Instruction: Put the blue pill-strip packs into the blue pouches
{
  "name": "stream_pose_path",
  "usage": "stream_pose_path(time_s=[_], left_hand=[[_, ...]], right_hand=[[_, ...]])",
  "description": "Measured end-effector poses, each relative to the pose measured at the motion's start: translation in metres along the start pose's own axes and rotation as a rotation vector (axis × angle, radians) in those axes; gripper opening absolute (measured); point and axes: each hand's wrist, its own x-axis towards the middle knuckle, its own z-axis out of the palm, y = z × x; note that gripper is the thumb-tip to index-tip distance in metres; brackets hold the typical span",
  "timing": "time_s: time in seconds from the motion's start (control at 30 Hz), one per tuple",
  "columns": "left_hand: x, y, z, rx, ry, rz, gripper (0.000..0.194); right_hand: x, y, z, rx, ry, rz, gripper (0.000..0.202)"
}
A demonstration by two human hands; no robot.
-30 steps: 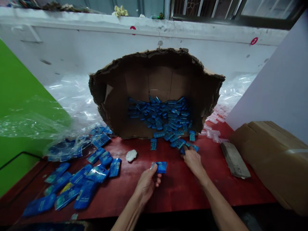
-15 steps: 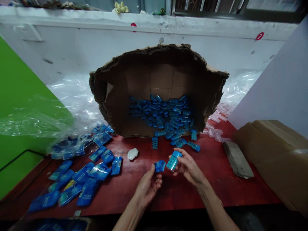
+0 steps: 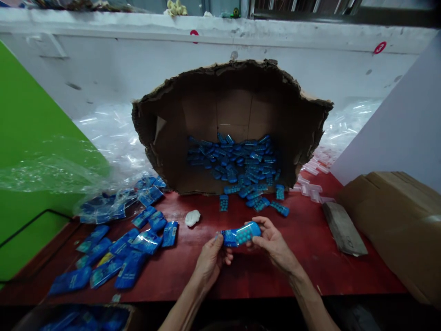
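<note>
Above the red tabletop, my left hand pinches a small blue printed packet between thumb and fingers. My right hand grips a clear container with a blue cap, full of small turquoise balls. The container's clear end meets the packet's right edge; whether it is inside the packet I cannot tell. Beyond my hands, a torn cardboard box lies open toward me with many similar blue-capped containers heaped inside. A few of them have spilled onto the table at its front.
Filled blue packets are spread over the red table at the left. A crumpled white lump lies mid-table. At the right are clear plastic pieces, a flat grey-brown bundle and a brown carton. Another box stands at lower left.
My right hand has turned the container from a slant to nearly level and brought it left against the packet. The packet in my left hand is now straighter. The view has shifted slightly.
</note>
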Motion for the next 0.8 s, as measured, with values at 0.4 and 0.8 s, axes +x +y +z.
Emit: stream_pose_path(time_s=[0.4, 0.8], left_hand=[[0.003, 0.001, -0.001, 0.088, 0.05, 0.114, 0.03], [-0.007, 0.003, 0.011, -0.284, 0.017, -0.114, 0.01]], right_hand=[[-0.008, 0.02, 0.012, -0.066, 0.181, -0.11, 0.042], [-0.024, 0.046, 0.026, -0.61, 0.212, -0.328, 0.038]])
